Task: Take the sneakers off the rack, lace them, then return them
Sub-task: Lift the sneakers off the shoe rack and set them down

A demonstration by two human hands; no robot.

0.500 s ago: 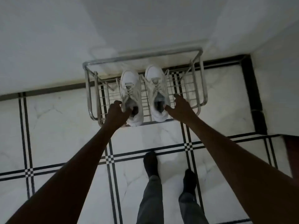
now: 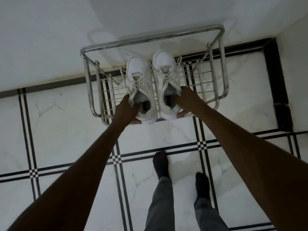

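Two white sneakers stand side by side, toes toward the wall, on the top shelf of a chrome wire shoe rack [image 2: 223, 67]. My left hand [image 2: 126, 110] grips the heel collar of the left sneaker [image 2: 140, 87], fingers inside its opening and thumb under the heel. My right hand [image 2: 185, 100] clasps the heel collar of the right sneaker [image 2: 166, 80] the same way. The laces on both shoes are loose, with ends trailing over the rack's wires.
The rack stands against a white wall on a white marble floor with black line borders [image 2: 200, 144]. My feet in dark socks [image 2: 160, 164] stand just in front of the rack. A dark corner strip [image 2: 273, 80] runs along the right wall.
Both hands have closed around the sneakers' heel collars, where before they only touched the heels. The view has moved closer to the rack.
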